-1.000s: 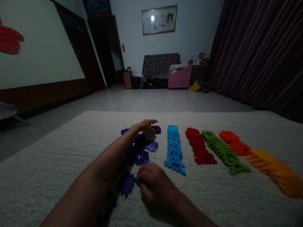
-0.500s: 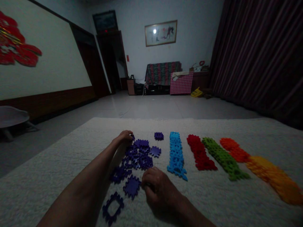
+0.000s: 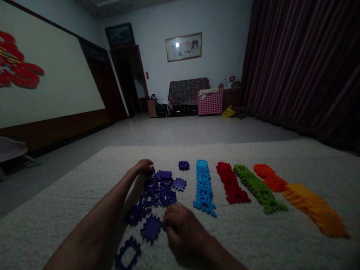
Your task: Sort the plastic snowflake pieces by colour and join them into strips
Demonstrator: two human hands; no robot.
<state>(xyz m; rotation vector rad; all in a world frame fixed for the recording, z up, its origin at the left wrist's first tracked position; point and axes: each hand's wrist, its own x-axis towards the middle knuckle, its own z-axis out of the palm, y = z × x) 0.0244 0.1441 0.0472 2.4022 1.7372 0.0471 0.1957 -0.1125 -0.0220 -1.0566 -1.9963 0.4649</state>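
My left hand (image 3: 145,166) reaches to the far edge of a loose heap of purple interlocking tiles (image 3: 159,189). Its fingers are closed on a purple tile (image 3: 153,170), which they partly cover. Close to the near right side of the heap, my right hand (image 3: 180,224) is curled with its fingers bent under; whatever lies inside them is hidden. Just left of it lies a solid purple square tile (image 3: 151,227) with toothed edges. A purple open frame tile (image 3: 128,254) is nearer to me. Two purple tiles lie apart, a solid one (image 3: 179,183) and a farther one (image 3: 183,165).
Overlapping rows of tiles stretch to the right: blue (image 3: 204,185), red (image 3: 232,183), green (image 3: 258,187), orange-red (image 3: 270,177) and yellow-orange (image 3: 316,210). All lie on a pale fleecy blanket (image 3: 84,180). A low stool (image 3: 12,147) stands at the far left.
The whole view has shifted, so things appear slightly lower and farther left. Both hands keep about the same places beside the purple tiles.
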